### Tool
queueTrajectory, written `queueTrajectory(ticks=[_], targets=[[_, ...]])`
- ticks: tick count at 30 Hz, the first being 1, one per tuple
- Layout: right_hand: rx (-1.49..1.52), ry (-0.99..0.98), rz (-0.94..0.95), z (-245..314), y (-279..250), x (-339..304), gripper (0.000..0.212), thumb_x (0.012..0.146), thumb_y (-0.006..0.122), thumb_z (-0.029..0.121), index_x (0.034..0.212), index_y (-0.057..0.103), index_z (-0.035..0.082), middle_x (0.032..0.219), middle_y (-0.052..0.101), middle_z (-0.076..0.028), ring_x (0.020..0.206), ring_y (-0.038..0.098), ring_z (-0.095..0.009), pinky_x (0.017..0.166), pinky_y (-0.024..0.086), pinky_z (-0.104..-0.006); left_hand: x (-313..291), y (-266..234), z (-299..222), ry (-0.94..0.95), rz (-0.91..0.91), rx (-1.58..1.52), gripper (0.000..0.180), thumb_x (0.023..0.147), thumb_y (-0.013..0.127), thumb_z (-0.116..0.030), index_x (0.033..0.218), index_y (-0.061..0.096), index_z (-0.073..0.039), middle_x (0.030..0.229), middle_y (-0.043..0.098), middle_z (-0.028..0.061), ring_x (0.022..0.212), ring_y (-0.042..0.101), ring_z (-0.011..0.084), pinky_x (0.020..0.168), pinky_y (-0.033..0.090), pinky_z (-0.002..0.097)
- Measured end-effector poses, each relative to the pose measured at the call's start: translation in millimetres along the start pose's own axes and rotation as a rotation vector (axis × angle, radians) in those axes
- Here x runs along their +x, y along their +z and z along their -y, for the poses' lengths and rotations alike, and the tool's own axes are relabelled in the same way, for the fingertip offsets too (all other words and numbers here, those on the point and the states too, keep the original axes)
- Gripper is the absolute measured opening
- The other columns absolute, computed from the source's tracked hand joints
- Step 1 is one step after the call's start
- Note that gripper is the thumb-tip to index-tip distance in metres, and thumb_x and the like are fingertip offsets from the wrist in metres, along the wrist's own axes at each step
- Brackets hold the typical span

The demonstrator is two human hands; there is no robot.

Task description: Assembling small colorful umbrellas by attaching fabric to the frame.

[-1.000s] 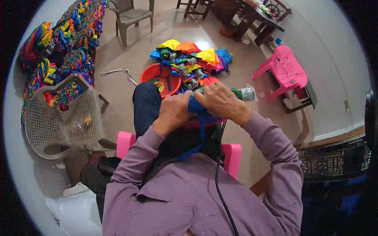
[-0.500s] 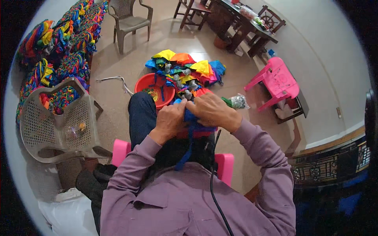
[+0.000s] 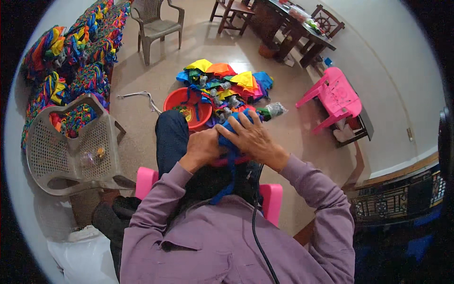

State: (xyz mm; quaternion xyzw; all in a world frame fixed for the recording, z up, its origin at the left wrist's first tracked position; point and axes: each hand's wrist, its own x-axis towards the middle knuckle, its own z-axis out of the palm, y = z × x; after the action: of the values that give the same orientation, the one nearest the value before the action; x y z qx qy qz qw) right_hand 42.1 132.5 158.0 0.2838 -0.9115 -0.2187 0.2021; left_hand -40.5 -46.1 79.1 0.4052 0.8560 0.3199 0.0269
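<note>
Gripping a blue cloth bundle (image 3: 222, 140) with both hands, above the lap and just on the near side of a heap of many-coloured cloth (image 3: 243, 79). Clasps its left side with the left hand (image 3: 203, 147), curling the fingers in, with their tips mostly hidden. Holds its top with the right hand (image 3: 254, 137), fingers spread and bent down over the cloth. Lets a blue strip (image 3: 231, 174) hang from under the grip, trailing down to the front of a mauve shirt (image 3: 198, 255). Cannot tell what belongs to the pinkish-red edge showing beneath the hands.

Faces the heap on the floor, dotted with greyish wrapped pieces, beside a red basin (image 3: 176, 97) with small coloured scraps inside. Has a clear-wrapped piece with green cloth (image 3: 275, 110) at the heap's right edge, beyond the right hand.

Sits on a pink chair (image 3: 272, 201), with a black cable (image 3: 256, 227) running down the shirt. Has a perforated grey-brown chair (image 3: 49, 146) on the left, near stacked multicoloured bundles (image 3: 92, 78) along the wall; on the right, a pink plastic stool (image 3: 336, 97) and, farther off, a dark wooden table (image 3: 326, 41).
</note>
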Motion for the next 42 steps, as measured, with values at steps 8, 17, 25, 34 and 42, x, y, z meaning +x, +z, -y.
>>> queueTrajectory(ticks=[8,17,25,34,42], targets=[[0.084,-0.026,0.092,-3.6,15.2,-16.2,0.041,0.089,0.059,0.019,0.129,0.057,0.011,0.094,0.057,-0.007,0.091,0.059,-0.023,0.085,0.044,-0.0409,-1.2,3.3,-2.8,-0.005,0.143,-0.036,0.067,0.068,0.088,-0.047,0.111,0.058,-0.004,0.089,0.072,0.0208,0.085,0.07,0.0423,0.071,0.055,0.0533],[0.127,-0.022,0.154,-18.1,19.4,-8.1,0.021,0.085,0.062,0.018,0.103,0.058,0.007,0.078,0.057,-0.007,0.076,0.064,-0.027,0.074,0.046,-0.043,-3.0,7.9,-4.5,0.251,-0.191,-0.093,0.079,0.064,0.089,-0.045,0.125,0.057,-0.005,0.097,0.069,0.0183,0.094,0.068,0.0389,0.076,0.053,0.0494],[0.287,0.07,0.288,-38.7,12.6,4.5,0.03,0.074,0.071,0.017,0.099,0.057,0.008,0.08,0.059,-0.011,0.079,0.064,-0.034,0.077,0.047,-0.0456,2.4,-2.7,-11.6,0.242,-0.302,0.176,0.063,0.071,0.083,-0.037,0.121,0.059,-0.007,0.091,0.066,0.0159,0.086,0.068,0.0348,0.072,0.053,0.0484],[0.373,0.034,0.315,-34.8,8.1,15.6,0.053,0.07,0.078,0.017,0.118,0.057,0.008,0.091,0.063,-0.013,0.091,0.064,-0.035,0.083,0.046,-0.0453,7.0,15.9,17.6,0.177,-0.317,0.161,0.022,0.08,0.07,-0.02,0.094,0.058,-0.009,0.076,0.063,0.0117,0.07,0.066,0.0347,0.062,0.051,0.0471],[0.5,-0.042,0.295,-58.8,-17.8,19.2,0.091,0.073,0.084,0.029,0.151,0.042,0.009,0.108,0.068,-0.016,0.107,0.064,-0.035,0.094,0.047,-0.0475,6.5,-4.9,15.9,0.229,-0.305,0.341,0.019,0.081,0.069,-0.019,0.093,0.058,-0.01,0.08,0.063,0.0111,0.073,0.067,0.0308,0.064,0.052,0.043]])
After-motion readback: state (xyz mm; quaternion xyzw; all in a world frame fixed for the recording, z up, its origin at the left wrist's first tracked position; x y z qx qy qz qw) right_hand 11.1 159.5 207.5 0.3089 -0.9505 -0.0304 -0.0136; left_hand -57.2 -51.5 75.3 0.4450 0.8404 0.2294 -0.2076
